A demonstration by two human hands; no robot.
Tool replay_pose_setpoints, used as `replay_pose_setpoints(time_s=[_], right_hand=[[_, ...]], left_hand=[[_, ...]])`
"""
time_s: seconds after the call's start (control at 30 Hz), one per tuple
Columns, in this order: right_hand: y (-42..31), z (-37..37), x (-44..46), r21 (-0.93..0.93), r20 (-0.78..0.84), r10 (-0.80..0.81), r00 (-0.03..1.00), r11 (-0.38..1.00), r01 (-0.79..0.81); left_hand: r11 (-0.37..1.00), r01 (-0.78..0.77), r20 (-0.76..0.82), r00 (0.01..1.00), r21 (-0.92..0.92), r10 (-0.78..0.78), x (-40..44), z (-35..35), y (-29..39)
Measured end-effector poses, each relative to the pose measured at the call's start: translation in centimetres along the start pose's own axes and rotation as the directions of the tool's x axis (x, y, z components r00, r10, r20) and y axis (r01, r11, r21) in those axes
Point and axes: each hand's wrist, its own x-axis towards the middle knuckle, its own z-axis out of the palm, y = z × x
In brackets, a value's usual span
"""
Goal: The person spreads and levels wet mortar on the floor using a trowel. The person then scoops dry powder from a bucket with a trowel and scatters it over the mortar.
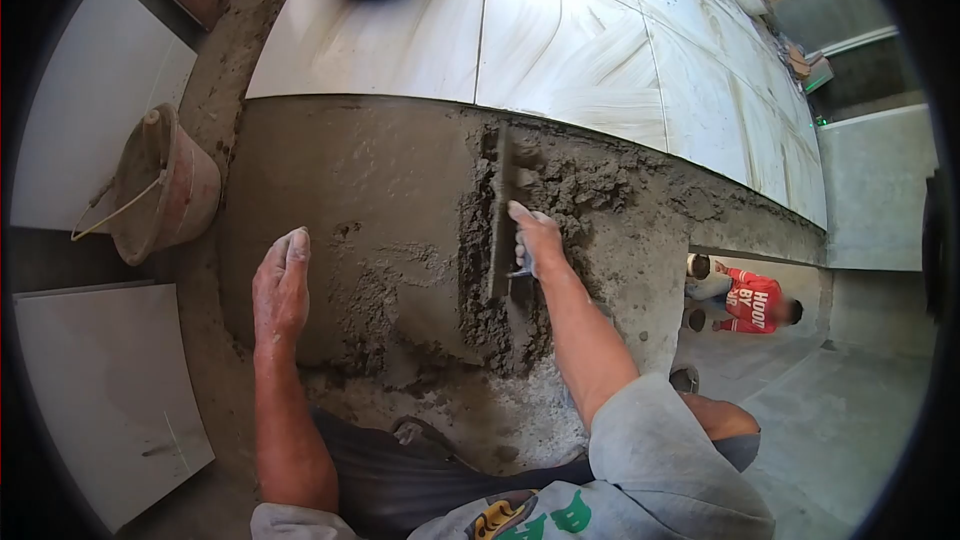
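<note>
Head view: over the near left corner of the mortar bed, the left hand is held empty, its fingers straight and together. At the right edge of the bed's smooth part, the trowel is held by its handle in the closed grip of the right hand, the blade seen nearly edge-on beside lumps. Levelling seems to be in hand; a steady blade angle is probably called for next. Along the far edge, white tiles are laid.
</note>
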Motion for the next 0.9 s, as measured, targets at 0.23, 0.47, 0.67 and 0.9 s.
replay_pose_setpoints(time_s=[0.23, 0.47, 0.67, 0.9], right_hand=[[3.1, -6.0, -1.4, 0.16, -0.22, 0.076, 0.973, 0.986, -0.041], [4.8, -9.4, -3.9, 0.286, -0.223, 0.161, 0.962, 0.954, -0.093], [2.1, -7.6, -7.8, 0.506, 0.142, -0.213, 0.967, 0.855, 0.114], [0.9, -9.5, -8.9, 0.526, 0.006, -0.312, 0.95, 0.809, 0.262]], left_hand=[[0.997, 0.071, -0.007, 0.997, -0.036, -0.071, 0.1, -1.7, -1.2], [0.992, 0.02, -0.027, 0.999, -0.123, -0.023, -0.3, -3.3, -4.1], [0.988, 0.063, -0.058, 0.996, -0.142, -0.072, -0.8, -3.0, -3.3], [0.987, -0.028, 0.063, 0.997, -0.161, 0.039, -0.3, -2.1, -4.3]])
